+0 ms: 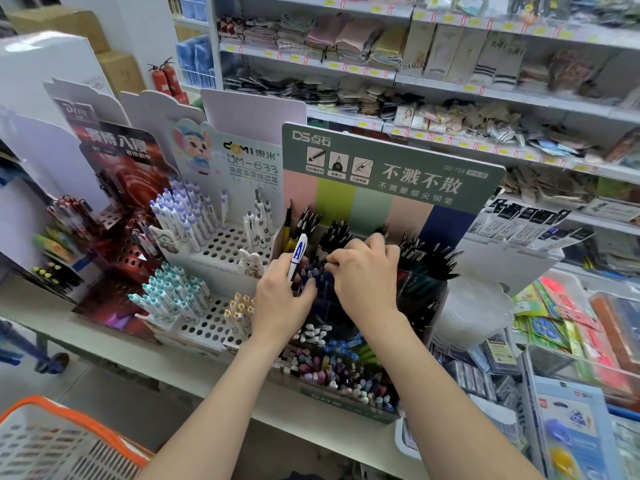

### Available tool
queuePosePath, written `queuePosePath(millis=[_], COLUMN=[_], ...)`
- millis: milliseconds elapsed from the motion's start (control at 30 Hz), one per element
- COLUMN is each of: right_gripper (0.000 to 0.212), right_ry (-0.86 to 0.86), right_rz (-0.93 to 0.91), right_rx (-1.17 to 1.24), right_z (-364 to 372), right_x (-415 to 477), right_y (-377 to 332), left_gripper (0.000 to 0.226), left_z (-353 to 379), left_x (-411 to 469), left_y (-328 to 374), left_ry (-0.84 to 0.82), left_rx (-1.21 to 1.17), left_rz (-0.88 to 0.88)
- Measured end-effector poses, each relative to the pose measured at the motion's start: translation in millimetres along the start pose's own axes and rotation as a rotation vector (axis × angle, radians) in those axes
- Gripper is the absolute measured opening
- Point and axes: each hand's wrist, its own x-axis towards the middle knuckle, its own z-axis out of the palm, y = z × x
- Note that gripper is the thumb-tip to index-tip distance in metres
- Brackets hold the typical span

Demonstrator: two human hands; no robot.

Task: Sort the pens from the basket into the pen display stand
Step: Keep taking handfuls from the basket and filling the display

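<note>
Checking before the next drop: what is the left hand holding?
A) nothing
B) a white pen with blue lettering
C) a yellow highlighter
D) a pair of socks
B: the left hand has its fingers curled round a white pen with blue lettering, which stands upright.

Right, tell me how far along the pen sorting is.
Done: the display stand already holds black pens at the back and blue pens in the middle. In hand: the left hand grips a white pen with blue lettering, while the right hand works among the blue pens; whether it pinches one is hidden. Left: that pen is not yet slotted, and what the basket holds cannot be made out.
</note>
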Motion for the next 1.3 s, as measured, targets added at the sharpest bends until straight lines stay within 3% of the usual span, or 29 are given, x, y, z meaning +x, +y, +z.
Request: queuePosePath(millis=[100, 267, 333, 500, 667, 867, 1000, 1200, 1300], right_gripper=[0.009, 0.003, 0.007, 0.014, 0.025, 0.015, 0.019, 0.055, 0.044], right_ry=[-0.016, 0.014, 0.003, -0.009, -0.021, -0.151, -0.066, -0.025, 0.017], right_rz=[-0.020, 0.046, -0.023, 0.147, 0.058, -0.056, -0.039, 0.079, 0.114], right_rx=[0.005, 0.071, 0.081, 0.226, 0.081, 0.105, 0.023, 0.033, 0.004], right_z=[-1.4, 4.6, 7.3, 1.7, -2.9, -2.9, -4.5, 0.3, 14.5], right_x=[-3.9, -8.2, -10.4, -3.8, -1.6, 4.3, 4.7, -13.4, -31.8], right_y=[-6.1, -5.9, -6.9, 2.1, 1.0, 3.9, 6.9, 10.6, 12.8], left_gripper=[0.008, 0.005, 0.005, 0.018, 0.018, 0.022, 0.030, 0.049, 0.049], left_z=[0.8, -1.9, -4.1, -5.2, -0.6, -3.1, -2.8, -3.0, -2.2], left_x=[0.5, 7.8, 11.7, 14.6, 10.8, 8.4, 6.3, 9.1, 16.6], left_y=[0.9, -7.3, -7.0, -11.3, -7.7, -5.5, -5.6, 3.5, 7.6], left_ry=[0.044, 0.001, -0.056, -0.131, -0.091, -0.066, -0.055, -0.041, -0.132], left_rx=[0.008, -0.001, 0.011, 0.038, 0.025, 0.019, 0.033, -0.005, 0.001], left_rz=[0.050, 0.050, 0.049, 0.036, -0.041, -0.084, -0.094, 0.044, 0.104])
